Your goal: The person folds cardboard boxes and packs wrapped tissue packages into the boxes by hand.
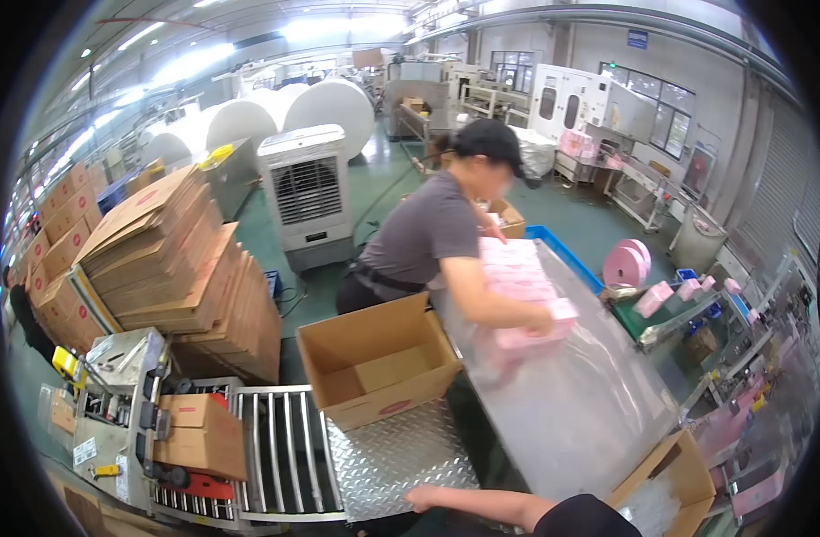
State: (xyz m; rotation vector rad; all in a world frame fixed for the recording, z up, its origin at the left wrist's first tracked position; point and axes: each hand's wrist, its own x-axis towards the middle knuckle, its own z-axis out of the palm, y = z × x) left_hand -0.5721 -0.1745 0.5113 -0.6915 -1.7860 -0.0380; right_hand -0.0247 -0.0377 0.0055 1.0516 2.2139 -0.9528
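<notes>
My right hand (421,497) is low in the view, at the front edge of the diamond-plate metal surface (401,456). Its fingers are too small and partly hidden to tell whether they are open or closed, and nothing is visible in it. My left hand is not in view. Beyond the plate stands an open, empty cardboard box (374,362). A co-worker (428,219) in a black cap leans over the metal table (580,403), arms blurred, with hands on pink packs (517,268).
Flattened cartons (159,242) are stacked at left. A closed box (200,434) sits on the roller conveyor (289,447) by a sealing machine (115,403). An air cooler (307,192) stands behind. At lower right is an open box (692,479), near machinery with pink packs (652,300).
</notes>
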